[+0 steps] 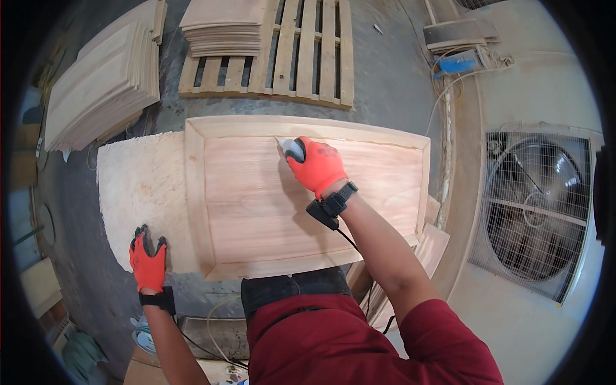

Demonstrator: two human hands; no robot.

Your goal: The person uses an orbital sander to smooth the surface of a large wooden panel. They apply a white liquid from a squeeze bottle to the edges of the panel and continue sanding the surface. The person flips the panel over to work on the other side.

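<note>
A framed wooden panel (308,205) lies flat in front of me, its raised pale border around a pinkish flat middle. My right hand (317,163), in a red and black glove, is closed around a whitish, tapered squeeze bottle (292,149). The bottle's pointed tip is at the inner edge of the panel's far border, where a thin glossy line shows to the right. My left hand (149,260), gloved alike, rests with fingers apart on the near left part of a rough, pale board (144,192), which extends out from under the panel's left side.
Beyond the panel, a slatted wooden pallet (308,58) carries a stack of thin panels (221,29). Another tall stack of panels (106,80) stands at the far left. To the right are a large caged fan (532,208) and a wall-side pipe (447,160). Boards lean near my right side.
</note>
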